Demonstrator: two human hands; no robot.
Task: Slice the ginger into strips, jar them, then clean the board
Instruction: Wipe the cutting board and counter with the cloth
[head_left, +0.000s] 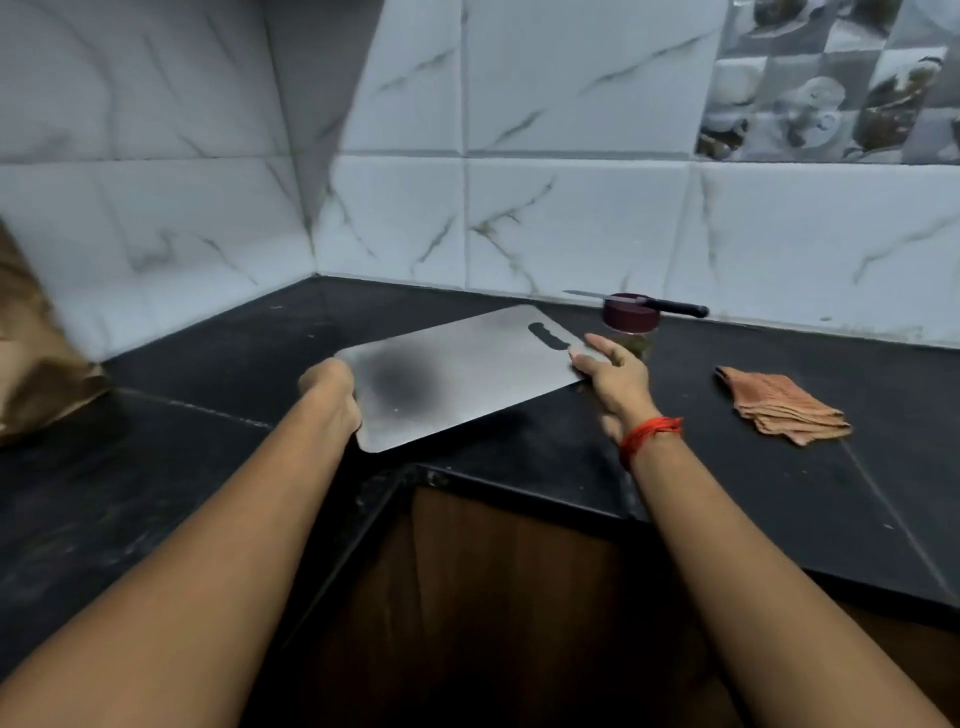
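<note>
Board: grey metal sheet (467, 364) with a slot handle at its far right end, lying slantwise at the inner corner of the counter, its near edge overhanging the counter's front lip.
Left hand: (332, 389) clenched round the board's near-left corner, fingers curled under the edge and hidden by the knuckles.
Right hand: (610, 371) at the board's right end just below the slot, fingers straight and laid against the edge, not wrapped round it.
Wrist thread: red string (649, 434) tied round the right wrist.
Jar: glass (641, 343), upright, just behind the right hand and close to the board's far right corner; the hand covers its lower left side. Contents look dark green-brown but are too blurred to identify.
Lid: maroon (621, 314), seated on the jar.
Knife: (670, 306) black handle to the right, blade to the left, lying flat across the lid and bridging it.
Cloth: folded orange square (779, 405) flat on the counter, right of the jar and well apart from the board.
Bag: crumpled brown paper (36, 364) at the far left edge, partly out of view.
Counter: black stone (727, 493), L-shaped.
Wall: white marbled tiles (571, 208) behind the counter.
Cabinet: brown wood front (493, 597) under the counter, between the forearms.
</note>
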